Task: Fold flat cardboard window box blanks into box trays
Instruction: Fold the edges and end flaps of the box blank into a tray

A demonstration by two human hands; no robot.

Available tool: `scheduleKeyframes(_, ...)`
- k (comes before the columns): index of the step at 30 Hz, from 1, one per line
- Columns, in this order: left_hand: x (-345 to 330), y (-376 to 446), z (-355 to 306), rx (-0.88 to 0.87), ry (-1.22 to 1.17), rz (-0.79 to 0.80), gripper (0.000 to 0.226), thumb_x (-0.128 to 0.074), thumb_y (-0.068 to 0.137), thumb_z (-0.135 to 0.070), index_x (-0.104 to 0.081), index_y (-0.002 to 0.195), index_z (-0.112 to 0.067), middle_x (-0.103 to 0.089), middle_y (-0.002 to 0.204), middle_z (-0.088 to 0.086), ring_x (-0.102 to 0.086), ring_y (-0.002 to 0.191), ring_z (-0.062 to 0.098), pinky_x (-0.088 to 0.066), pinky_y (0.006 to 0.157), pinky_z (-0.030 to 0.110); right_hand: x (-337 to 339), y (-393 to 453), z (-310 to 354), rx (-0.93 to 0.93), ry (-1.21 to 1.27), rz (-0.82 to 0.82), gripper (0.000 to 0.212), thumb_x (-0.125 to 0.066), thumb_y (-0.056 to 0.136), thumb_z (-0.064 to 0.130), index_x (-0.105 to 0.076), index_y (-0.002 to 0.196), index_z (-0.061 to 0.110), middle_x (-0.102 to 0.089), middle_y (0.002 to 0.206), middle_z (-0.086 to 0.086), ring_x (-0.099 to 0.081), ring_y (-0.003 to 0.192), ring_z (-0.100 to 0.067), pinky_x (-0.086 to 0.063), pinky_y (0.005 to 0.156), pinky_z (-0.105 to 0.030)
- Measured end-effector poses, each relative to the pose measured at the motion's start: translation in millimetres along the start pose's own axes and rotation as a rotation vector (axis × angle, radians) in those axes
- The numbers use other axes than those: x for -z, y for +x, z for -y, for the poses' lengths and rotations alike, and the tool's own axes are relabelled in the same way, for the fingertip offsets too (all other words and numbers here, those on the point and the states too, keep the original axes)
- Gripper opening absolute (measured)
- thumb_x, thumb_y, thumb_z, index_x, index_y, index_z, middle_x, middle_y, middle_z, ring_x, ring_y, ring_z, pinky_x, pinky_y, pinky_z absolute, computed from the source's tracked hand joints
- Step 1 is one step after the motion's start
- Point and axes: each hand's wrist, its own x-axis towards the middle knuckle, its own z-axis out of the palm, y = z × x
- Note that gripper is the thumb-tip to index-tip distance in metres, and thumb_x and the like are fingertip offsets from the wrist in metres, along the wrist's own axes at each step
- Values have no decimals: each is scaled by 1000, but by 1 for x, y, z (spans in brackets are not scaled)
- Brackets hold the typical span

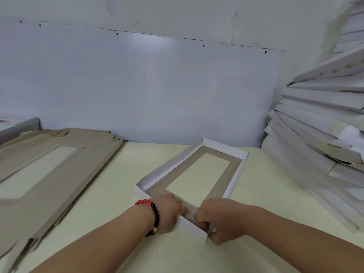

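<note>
Left hand (169, 210) and right hand (217, 219) grasp the box tray's (235, 170) near wall.
We see both forearms reaching forward, fingers curled over that wall; the tray sits on the worktop (110, 194).

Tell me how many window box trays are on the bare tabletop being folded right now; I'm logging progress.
1: the tray at table centre, its near wall held by the left hand and right hand. Flat blanks lie left; finished trays are stacked right, uncountable.
</note>
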Motion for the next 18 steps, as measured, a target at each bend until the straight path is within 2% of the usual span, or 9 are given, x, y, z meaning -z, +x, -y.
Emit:
scheduleKeyframes(3,-1,-1,-1,26,-9,-10,35,-40,91,-11,-54,122,-19,-53,115,1,-45,113,24,-44,92,37,-2,-1,4,-5,-24,10,15,-56,80,17,-45,87,25,-52,90,-4,-51,91,-26,-44,77,-35)
scheduleKeyframes(6,-2,-3,-3,61,-29,-38,35,-39,92,-10,-54,124,-18,-54,115,2,-45,113,24,-43,91,35,-4,-2,5,-3,-94,-13,11,-52,83,12,-54,93,14,-56,95,-6,-50,94,-26,-43,82,-37)
scheduleKeyframes(8,-3,-6,-5,92,-43,-48,36,-39,92,-10,-54,123,-17,-55,115,3,-47,112,24,-43,89,34,-7,-3,4,-42,-15,-48,17,-53,83,11,-57,99,14,-60,99,-5,-52,94,-24,-44,86,-36)
scheduleKeyframes(10,-4,-8,-7,105,-43,-60,34,-38,92,-11,-54,121,-17,-55,112,4,-51,109,26,-43,86,35,-7,-6,6,-74,175,-105,26,-56,81,10,-56,104,21,-62,95,6,-54,88,-15,-42,85,-26)
scheduleKeyframes(13,-6,-12,-10,107,-34,-99,31,-39,92,-12,-54,118,-17,-54,110,5,-52,107,27,-42,83,34,-5,-7,11,-98,306,-127,35,-56,77,8,-53,106,27,-53,81,16,-48,80,-8,-29,77,-14)
scheduleKeyframes(16,-7,-13,-11,104,-30,-134,29,-39,93,-13,-55,118,-17,-54,110,6,-52,106,28,-40,81,33,-6,-7,13,-90,184,-120,30,-54,76,10,-48,102,25,-39,78,14,-37,81,-14,-23,75,-16)
scheduleKeyframes(18,-8,-15,-13,92,-34,-154,29,-39,94,-14,-54,118,-17,-54,110,6,-52,106,28,-39,80,33,-5,-7,16,-98,95,-96,27,-53,77,11,-44,98,24,-33,79,10,-32,81,-19,-15,68,-11)
